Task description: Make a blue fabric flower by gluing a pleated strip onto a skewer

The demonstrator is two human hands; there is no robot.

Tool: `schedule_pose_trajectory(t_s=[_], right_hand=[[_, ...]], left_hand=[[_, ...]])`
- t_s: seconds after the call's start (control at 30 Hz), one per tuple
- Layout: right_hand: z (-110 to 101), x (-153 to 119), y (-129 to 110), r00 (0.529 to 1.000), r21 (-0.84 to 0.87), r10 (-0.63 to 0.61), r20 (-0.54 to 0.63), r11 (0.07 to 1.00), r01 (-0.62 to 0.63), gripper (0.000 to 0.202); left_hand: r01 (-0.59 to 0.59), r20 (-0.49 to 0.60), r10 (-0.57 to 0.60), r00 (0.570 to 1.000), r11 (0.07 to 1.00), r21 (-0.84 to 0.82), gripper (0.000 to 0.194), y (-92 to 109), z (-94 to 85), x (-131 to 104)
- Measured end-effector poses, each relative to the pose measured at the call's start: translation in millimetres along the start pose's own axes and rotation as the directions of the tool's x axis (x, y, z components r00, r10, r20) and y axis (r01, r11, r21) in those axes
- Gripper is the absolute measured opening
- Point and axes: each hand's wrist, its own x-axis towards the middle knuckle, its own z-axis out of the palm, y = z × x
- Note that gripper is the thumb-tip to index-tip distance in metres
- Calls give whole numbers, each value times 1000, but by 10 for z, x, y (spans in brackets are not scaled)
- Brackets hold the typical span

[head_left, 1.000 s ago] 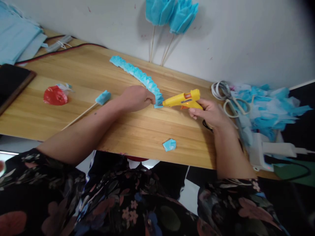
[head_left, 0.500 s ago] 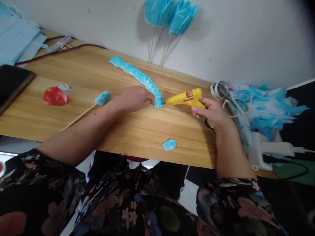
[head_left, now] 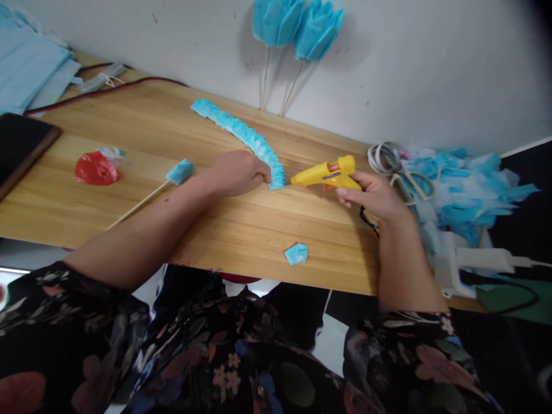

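A long pleated strip of light-blue fabric (head_left: 241, 133) curves across the wooden table. My left hand (head_left: 241, 172) is closed at its near end, fingers pinching the strip's left edge. In my right hand (head_left: 373, 192) is a yellow glue gun (head_left: 325, 171), its nozzle at the right edge of that same end. Beside my left forearm lies a thin wooden stick (head_left: 140, 204) with a small blue fabric roll (head_left: 180, 171) on its tip. A small blue fabric scrap (head_left: 296, 253) rests near the table's front edge.
Two blue fabric flowers (head_left: 319, 31) on sticks lean on the wall. Scissors (head_left: 409, 181), tape rolls and a heap of blue scraps (head_left: 470, 184) crowd the right side. Left are a red wrapper (head_left: 95, 168), a dark phone-like object (head_left: 23, 149) and blue masks (head_left: 30, 63).
Almost nothing differs. The glue gun's nozzle has shifted very slightly along the strip's end; both hands keep their hold.
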Motion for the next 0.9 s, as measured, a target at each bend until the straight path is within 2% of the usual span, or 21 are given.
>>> schedule_pose_trajectory(t_s=[0.07,0.23,0.43,0.77,0.9], right_hand=[[-2,10,12,1000,-18,9,21,1000,-8,30],[1,21,29,999,8,-6,-50,1000,6,31],[48,38,47,1000,12,10,-16,1000,-10,38],[193,38,-127,998,18,32,-45,999,-31,32],[210,36,-133,1000,-4,28,1,1000,-28,29]], left_hand=[[4,4,-4,1000,1000,2,41,-4,4,-1],[16,-5,-16,1000,1000,0,40,0,9,6],[51,27,-52,998,998,19,41,24,3,11],[56,49,-57,997,998,29,42,39,-30,4],[62,48,-63,997,998,23,42,35,-21,9]])
